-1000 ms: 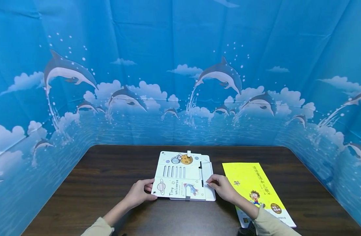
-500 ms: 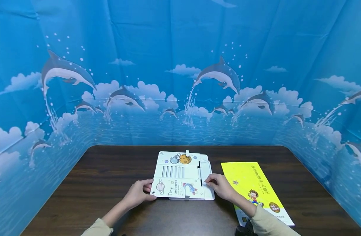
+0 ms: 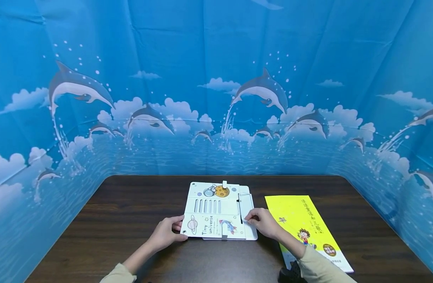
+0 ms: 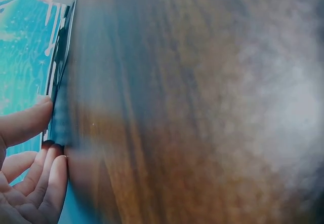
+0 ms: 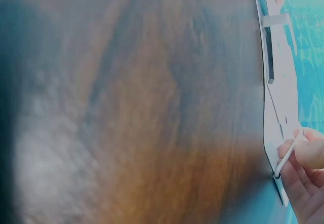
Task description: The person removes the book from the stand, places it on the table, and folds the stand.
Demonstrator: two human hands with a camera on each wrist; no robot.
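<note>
A white folding book stand (image 3: 211, 208) printed with planets, an astronaut and "Tiny universe" lies on the table in the head view. My left hand (image 3: 167, 232) grips its near left corner, thumb on top and fingers beneath, as the left wrist view also shows at the stand's edge (image 4: 62, 46). At the right side my right hand (image 3: 264, 223) pinches a thin white wire bracket (image 5: 287, 158) between thumb and fingers. In the right wrist view that bracket is raised at an angle from the panel. White page clips (image 3: 225, 230) sit on the stand's near and far edges.
A yellow book (image 3: 305, 224) lies to the right of the stand, partly under my right forearm. The dark wooden table (image 3: 131, 204) ends at a blue dolphin-printed curtain (image 3: 216, 78). A black object (image 3: 290, 274) shows by my right sleeve.
The head view has shifted slightly. Both hands keep their holds on the stand, and my right fingers have moved only a little to the left.
</note>
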